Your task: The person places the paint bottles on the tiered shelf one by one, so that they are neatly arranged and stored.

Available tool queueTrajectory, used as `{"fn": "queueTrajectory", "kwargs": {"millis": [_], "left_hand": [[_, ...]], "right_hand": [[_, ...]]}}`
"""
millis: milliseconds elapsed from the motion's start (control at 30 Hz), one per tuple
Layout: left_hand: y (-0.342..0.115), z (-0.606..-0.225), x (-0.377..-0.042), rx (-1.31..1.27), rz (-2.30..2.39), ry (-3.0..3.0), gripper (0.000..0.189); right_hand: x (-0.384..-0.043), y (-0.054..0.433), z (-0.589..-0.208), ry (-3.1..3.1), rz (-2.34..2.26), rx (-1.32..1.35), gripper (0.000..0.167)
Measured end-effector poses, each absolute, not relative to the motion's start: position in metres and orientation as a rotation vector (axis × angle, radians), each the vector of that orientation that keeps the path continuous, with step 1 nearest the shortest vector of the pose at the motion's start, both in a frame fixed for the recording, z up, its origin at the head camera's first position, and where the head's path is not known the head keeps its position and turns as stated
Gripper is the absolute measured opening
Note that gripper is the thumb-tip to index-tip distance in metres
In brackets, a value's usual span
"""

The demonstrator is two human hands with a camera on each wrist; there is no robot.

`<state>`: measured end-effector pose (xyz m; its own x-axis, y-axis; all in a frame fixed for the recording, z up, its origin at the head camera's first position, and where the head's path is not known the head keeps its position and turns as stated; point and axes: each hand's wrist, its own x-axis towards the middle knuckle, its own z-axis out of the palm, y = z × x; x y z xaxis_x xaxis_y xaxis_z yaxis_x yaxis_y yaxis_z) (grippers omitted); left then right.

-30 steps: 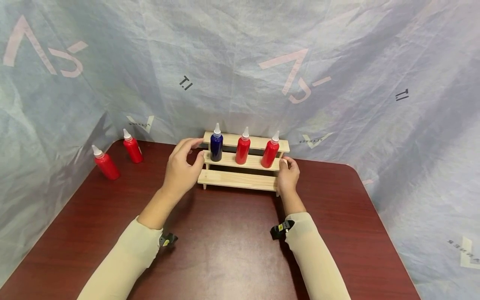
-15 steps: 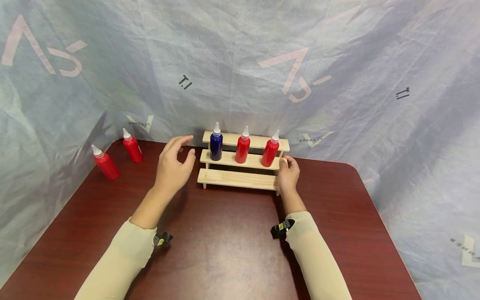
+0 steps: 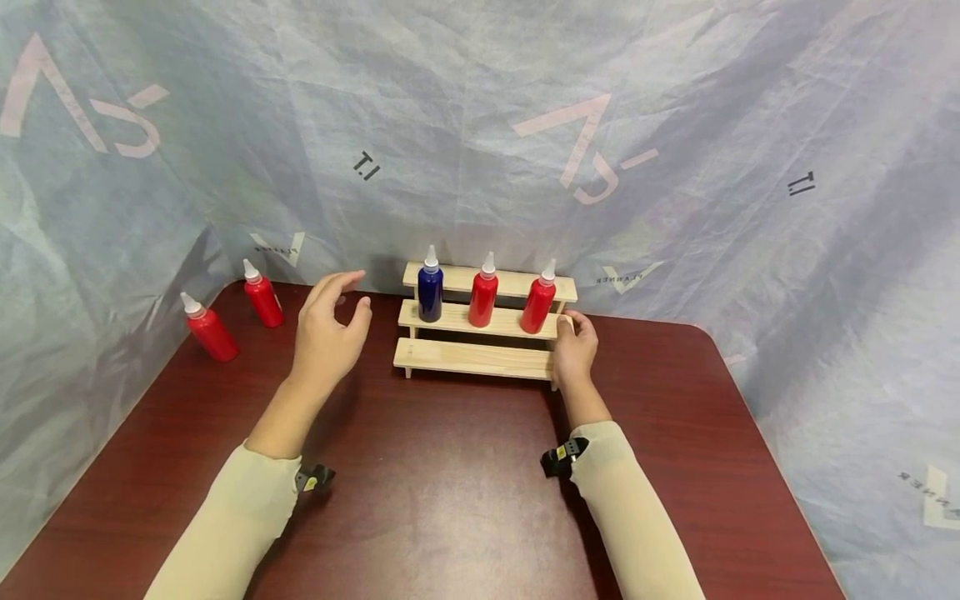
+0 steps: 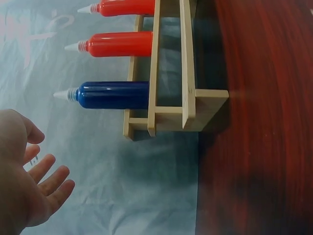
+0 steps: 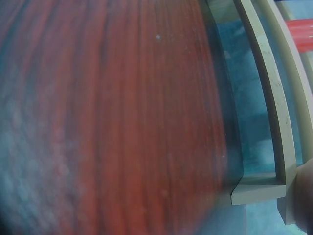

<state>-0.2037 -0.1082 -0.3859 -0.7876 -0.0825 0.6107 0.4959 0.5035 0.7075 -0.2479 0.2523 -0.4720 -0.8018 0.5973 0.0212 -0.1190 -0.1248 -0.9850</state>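
A three-step wooden rack [image 3: 472, 357] stands near the back of the table. On its middle step, from left to right, stand a blue bottle [image 3: 431, 293], a red bottle [image 3: 483, 300] and another red bottle [image 3: 538, 305], all upright with white pointed nozzles. My right hand [image 3: 575, 346] grips the rack's right end, thumb in front at the middle step. Apart from the rack, my left hand [image 3: 327, 337] hovers to its left, fingers spread in a loose curve and holding nothing. In the left wrist view, the blue bottle [image 4: 115, 95] is the one nearest that hand.
Two more red bottles [image 3: 264, 298] [image 3: 211, 333] stand at the table's back left, beside the cloth. Grey printed cloth [image 3: 465, 125] hangs behind and along the sides. The dark red wooden table [image 3: 450, 483] stretches in front of the rack.
My left hand has come away from the rack's left end and moved leftward, holding nothing. The right hand has stayed on the rack. The bottles keep their places.
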Motion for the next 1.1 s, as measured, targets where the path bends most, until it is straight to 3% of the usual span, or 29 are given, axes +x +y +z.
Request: {"fn": "queueTrajectory", "kwargs": {"millis": [400,1100], "left_hand": [[-0.126,-0.392,-0.21,-0.239,-1.284,-2.116,0.036],[-0.165,-0.389,-0.214,-0.044,-1.231,-2.116,0.049]], "right_hand": [[-0.249,0.253,-0.471,-1.697,1.97,-0.527,0.021],[-0.25,0.252,-0.473,-1.651,1.982,-0.522,0.02]]}}
